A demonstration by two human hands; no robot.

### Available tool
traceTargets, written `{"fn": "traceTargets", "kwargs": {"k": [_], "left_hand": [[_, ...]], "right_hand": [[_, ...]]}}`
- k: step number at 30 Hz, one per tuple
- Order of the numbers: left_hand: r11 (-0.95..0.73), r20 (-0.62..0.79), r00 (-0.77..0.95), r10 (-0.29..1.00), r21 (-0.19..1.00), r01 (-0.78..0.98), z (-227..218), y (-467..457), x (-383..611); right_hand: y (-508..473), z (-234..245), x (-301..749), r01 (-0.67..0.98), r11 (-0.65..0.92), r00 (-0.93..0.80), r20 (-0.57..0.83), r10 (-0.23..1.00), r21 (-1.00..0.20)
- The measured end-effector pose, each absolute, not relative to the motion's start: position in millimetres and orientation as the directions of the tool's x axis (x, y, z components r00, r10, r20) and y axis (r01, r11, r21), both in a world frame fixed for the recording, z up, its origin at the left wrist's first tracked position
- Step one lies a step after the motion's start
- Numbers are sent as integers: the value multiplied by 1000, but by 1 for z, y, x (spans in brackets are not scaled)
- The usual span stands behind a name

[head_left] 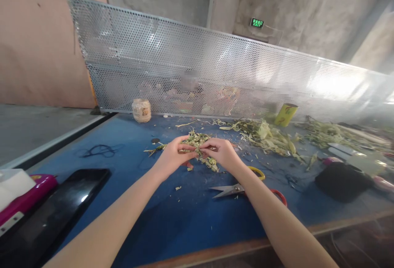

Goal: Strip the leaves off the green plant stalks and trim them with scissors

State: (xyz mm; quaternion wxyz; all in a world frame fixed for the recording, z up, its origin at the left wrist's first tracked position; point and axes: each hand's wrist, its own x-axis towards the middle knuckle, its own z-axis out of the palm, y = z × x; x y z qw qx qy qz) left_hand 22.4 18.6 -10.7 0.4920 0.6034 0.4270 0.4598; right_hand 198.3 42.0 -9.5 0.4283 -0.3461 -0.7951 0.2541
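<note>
Head view: the scissors lie on the blue counter. Just beyond their blades, toward the left, left hand and right hand share a fingertip grip, pinching pale green husk strips. These should be light, soft and easily torn, so best pinched gently where fingers meet. Farther beyond the scissors, rightward, a husk heap looks similarly limp.

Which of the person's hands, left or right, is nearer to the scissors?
Right. The right hand is just beyond the scissors, with its forearm crossing over them; the left hand is farther off, beyond and to the left.
</note>
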Motion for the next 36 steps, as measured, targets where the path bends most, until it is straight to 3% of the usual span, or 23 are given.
{"fn": "traceTargets", "kwargs": {"k": [4,7,14,18,23,27,31,36], "left_hand": [[-191,162,222,961,975,116,-13,20,23],[-267,222,190,956,929,257,-12,19,22],[-408,344,221,913,810,421,-8,15,23],[-465,403,234,885,794,392,-13,16,24],[-303,260,209,943,928,217,-16,17,26],[-121,119,191,974,993,-3,-11,13,31],[67,-36,161,986,979,-194,-7,11,33],[168,-133,169,976,962,-213,-5,11,31]], "right_hand": [[37,-6,197,443,705,-416,570,709,-553],[37,-5,197,510,718,-410,600,687,-474],[34,-5,192,477,678,-467,492,735,-560],[34,-7,192,486,732,-491,544,680,-478],[37,-9,194,500,803,-457,689,563,-324],[38,-11,192,482,790,-457,660,596,-379],[39,-13,191,458,781,-428,665,612,-424],[38,-11,193,432,814,-467,676,571,-388]]}}
